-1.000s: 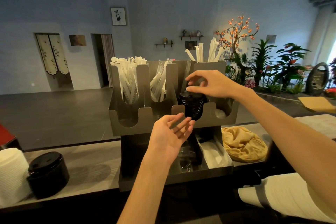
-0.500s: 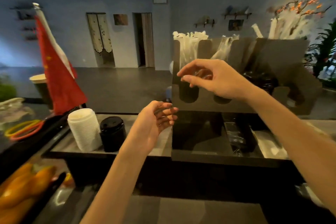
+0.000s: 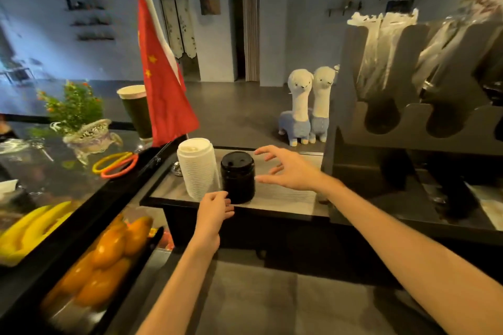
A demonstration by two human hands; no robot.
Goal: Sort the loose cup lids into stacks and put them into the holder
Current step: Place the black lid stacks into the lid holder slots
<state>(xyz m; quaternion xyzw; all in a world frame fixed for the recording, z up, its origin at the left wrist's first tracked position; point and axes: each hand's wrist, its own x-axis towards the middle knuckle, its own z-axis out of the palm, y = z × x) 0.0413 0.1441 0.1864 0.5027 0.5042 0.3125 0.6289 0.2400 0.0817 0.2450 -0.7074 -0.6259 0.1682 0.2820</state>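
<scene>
The scene is dimly lit; cool light is seen at the upper left. Motion blur is shown at the right edge, and wide-angle bending at the borders.

Café counter [image 3: 272, 198], lid stacks [image 3: 198, 168], straw holder [image 3: 408, 122], fruit display [image 3: 103, 258]

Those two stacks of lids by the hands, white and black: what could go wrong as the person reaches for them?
The white lid stack and the black lid stack stand very close together, so gripping one may knock the other. The white stack is tall and narrow and might topple. Both hands are open: the right hand spreads beside the black stack, and the left hand is at the ledge's front edge, where a nudged stack could fall.
</scene>
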